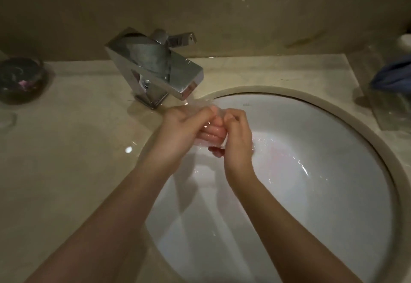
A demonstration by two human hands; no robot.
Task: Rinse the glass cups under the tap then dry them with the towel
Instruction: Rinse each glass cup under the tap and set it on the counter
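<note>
In the head view, both hands meet over the far left part of the round white ceramic sink, just under the spout of the angular chrome tap. Between the hands there is a clear glass cup, hard to see because it is transparent and wet; its outline is not sharp. The left hand has its grip closed around the cup from the left side, with the thumb on top near the rim. The right hand also has its grip curled on the cup from the right side, and some fingers show through the glass. I cannot tell which hand they belong to. Water falls from the spout onto the cup just above the two grips, and water drops shine in the basin to the right of the right hand.

Far to the left of the left grip, a dark round glass bowl stands on the beige stone bench. Far to the right of the right grip, near the edge of the picture, a blue crumpled towel lies beside a clear plastic sheet on the bench.
</note>
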